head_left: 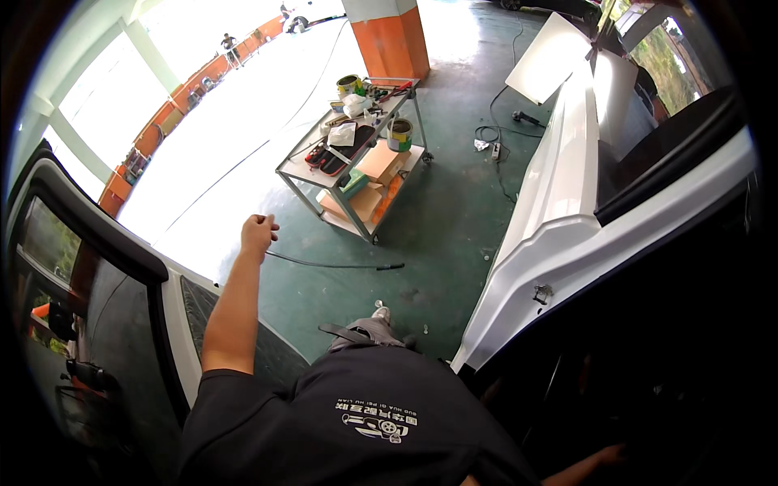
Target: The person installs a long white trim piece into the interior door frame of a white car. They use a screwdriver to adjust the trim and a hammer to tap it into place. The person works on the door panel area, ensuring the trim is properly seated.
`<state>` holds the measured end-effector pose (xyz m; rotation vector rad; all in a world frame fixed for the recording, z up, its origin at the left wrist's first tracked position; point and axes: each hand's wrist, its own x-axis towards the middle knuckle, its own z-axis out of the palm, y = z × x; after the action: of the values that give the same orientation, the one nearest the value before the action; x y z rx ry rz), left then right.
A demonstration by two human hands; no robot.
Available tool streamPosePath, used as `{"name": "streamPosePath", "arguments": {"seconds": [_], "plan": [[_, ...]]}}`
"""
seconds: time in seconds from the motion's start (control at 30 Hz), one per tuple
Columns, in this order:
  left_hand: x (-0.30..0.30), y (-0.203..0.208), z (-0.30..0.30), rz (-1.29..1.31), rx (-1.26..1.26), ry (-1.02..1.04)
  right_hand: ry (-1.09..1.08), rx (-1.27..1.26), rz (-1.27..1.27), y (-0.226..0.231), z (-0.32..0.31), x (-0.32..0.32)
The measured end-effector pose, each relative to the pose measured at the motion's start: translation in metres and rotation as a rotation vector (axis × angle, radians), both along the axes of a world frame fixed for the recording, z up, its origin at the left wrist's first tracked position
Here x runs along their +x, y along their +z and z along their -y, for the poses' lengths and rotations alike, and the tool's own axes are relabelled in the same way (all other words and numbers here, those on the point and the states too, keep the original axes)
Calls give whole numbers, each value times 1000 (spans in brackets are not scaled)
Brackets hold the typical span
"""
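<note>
My left hand [259,233] reaches forward over the floor with its fingers curled; anything inside them is hidden. Beside its wrist a thin dark hose [324,262] with a thicker black end runs to the right; whether it touches the hand I cannot tell. On my left stands a car door [174,304] with a dark-framed window. My right hand [612,455] is low on the right, in the dark inside of a white car [535,243]; its fingers are lost in shadow. A metal latch piece [542,294] sits on the white body edge.
Ahead is a wheeled metal trolley [306,188] bearing tools, cans, a black case [347,150] and cardboard boxes [381,162]. A black power tool [528,119] and cables lie on the green floor [442,300]. Behind stands an orange and white pillar [395,44]. Another person [230,47] is far off.
</note>
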<state>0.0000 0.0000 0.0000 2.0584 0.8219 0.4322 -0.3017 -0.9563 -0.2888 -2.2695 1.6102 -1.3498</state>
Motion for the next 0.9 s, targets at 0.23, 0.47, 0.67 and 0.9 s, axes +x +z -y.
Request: {"name": "streamPosePath", "arguments": {"seconds": [0.23,0.47,0.67,0.9], "plan": [[27,-85,-12,-118,345,-44,274,812,186,-92,-299,30],[43,-145,-50,-132,278,-165,734,1413,21,-35,-484,140],[33,-202,-100,-145,-96,-115,881,1628,-595,41,-597,297],[35,-225,-130,-154,-365,-9,1177,1915,-716,11,-785,515]]}}
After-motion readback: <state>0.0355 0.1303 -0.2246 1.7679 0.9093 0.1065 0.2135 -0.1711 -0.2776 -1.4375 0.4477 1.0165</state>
